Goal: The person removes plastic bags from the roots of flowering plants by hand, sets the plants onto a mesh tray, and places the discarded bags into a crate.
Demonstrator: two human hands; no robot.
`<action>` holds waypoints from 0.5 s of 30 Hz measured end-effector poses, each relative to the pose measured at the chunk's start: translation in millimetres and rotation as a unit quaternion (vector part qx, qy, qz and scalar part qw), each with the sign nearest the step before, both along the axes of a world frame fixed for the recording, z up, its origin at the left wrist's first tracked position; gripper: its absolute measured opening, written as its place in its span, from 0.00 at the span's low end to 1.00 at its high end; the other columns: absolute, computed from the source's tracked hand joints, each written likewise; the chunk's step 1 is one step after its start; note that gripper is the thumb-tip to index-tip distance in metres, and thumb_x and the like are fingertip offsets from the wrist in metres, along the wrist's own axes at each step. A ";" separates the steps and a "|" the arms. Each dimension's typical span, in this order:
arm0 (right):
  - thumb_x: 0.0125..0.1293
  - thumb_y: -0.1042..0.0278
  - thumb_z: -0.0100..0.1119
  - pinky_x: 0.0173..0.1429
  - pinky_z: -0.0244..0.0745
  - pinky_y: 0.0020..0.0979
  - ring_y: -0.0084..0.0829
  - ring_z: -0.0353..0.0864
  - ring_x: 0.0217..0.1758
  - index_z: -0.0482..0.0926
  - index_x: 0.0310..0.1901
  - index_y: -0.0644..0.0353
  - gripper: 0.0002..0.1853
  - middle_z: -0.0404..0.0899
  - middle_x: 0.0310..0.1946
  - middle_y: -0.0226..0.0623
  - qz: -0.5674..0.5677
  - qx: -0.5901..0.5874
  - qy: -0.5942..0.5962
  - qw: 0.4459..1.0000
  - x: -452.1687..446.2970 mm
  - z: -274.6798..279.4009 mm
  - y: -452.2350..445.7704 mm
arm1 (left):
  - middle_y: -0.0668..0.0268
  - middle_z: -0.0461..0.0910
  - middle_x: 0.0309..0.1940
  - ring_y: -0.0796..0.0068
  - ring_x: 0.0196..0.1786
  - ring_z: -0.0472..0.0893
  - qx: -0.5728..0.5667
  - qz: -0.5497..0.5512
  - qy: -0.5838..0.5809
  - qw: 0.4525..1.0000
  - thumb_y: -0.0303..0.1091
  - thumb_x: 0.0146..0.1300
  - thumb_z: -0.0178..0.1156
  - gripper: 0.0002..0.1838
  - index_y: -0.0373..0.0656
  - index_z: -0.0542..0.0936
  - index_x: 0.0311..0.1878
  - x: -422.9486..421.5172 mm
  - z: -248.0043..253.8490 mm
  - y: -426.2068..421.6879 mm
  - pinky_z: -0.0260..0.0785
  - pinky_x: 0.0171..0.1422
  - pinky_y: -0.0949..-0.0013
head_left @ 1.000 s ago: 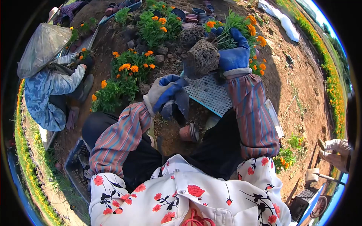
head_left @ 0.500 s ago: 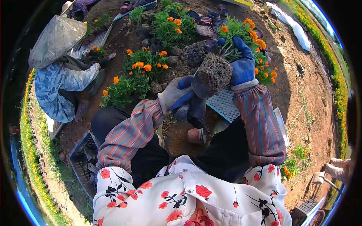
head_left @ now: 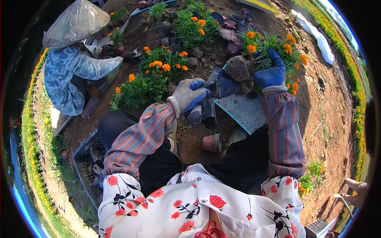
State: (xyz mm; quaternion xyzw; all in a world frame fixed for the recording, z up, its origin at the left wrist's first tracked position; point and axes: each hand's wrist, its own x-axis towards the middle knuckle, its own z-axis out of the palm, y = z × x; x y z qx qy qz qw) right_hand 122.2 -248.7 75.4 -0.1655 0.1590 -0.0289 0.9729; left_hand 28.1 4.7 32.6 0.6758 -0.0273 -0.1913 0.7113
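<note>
The left hand (head_left: 188, 95) clutches at least two dark pots (head_left: 208, 109), the right hand (head_left: 273, 71), grip unclear, beside one root ball (head_left: 239, 68).

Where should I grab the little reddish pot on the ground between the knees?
Probably by the wide rim, coming down from above. The pot seems to lie on its side with its rim toward the person's right, and nothing covers it, so fingers could pinch that edge.

Blue-and-grey gloves (head_left: 274, 77) on left hand (head_left: 187, 95) and right hand (head_left: 271, 71), striped sleeves (head_left: 283, 133) right behind them, then white red-flowered shirt (head_left: 166, 204), black trousers (head_left: 246, 160)!
</note>
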 end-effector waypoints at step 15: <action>0.61 0.61 0.51 0.52 0.70 0.41 0.38 0.76 0.45 0.74 0.43 0.63 0.15 0.77 0.41 0.42 0.214 -0.414 -0.113 0.878 69.1 -108.0 -17.3 | 0.64 0.80 0.35 0.78 0.36 0.79 0.503 0.428 -0.123 0.741 0.32 0.55 0.62 0.14 0.36 0.78 0.43 -201.2 133.3 336.4 0.72 0.41 0.76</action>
